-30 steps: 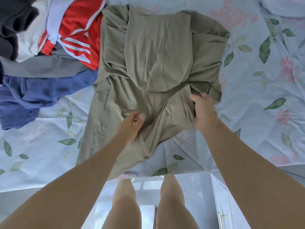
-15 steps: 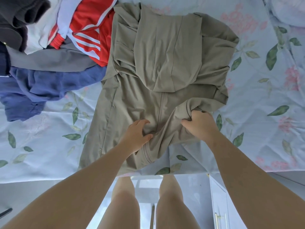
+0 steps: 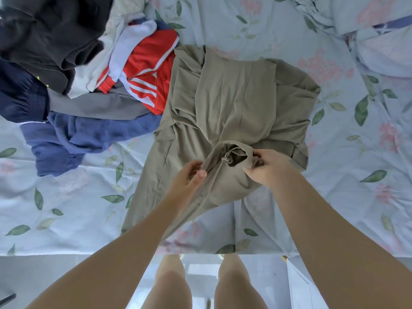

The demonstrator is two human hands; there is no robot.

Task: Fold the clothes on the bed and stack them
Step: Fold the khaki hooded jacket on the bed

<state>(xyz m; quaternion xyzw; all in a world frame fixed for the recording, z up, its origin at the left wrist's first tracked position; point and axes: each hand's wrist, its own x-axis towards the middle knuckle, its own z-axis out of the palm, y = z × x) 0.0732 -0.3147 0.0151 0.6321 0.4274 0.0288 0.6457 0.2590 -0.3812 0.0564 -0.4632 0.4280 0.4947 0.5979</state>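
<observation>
Head view:

- The khaki garment (image 3: 234, 103) lies crumpled in the middle of the bed (image 3: 66, 208), on a floral sheet. Its near part reaches toward the bed's edge. Its folds overlap so much that its type cannot be made out.
- The left forearm covers part of the garment's near hem.
- The left hand (image 3: 189, 177) pinches a raised edge of the khaki fabric between thumb and curled fingers.
- The right hand (image 3: 265, 168) grips a bunch of the same fabric, fingers curled, with the fingertips partly buried in the cloth.
- Between the two hands the fabric forms a round opening. Its inside is dark and hard to read.
- Left of the khaki garment sits one loose pile of clothes, cut off by the frame's left and top edges.
- Six pieces can be counted in the pile:
  - a red piece with white stripes (image 3: 147, 63), touching the garment's left side
  - a grey piece (image 3: 93, 105)
  - a blue piece (image 3: 73, 139)
  - a navy piece (image 3: 20, 97)
  - a charcoal piece (image 3: 44, 30)
  - a white piece (image 3: 124, 25)
- How far each piece runs under the others is hidden.
- Right of the garment and farther back, rumpled bedding (image 3: 379, 41) in the same print is cut off at the corner.
- Nearer than the garment, past the bed's edge, two bare legs (image 3: 169, 282) stand on a pale floor.
- A white cabinet (image 3: 298, 286) shows only in part beside the legs.
- In all there are one khaki garment, two hands and two forearms.
</observation>
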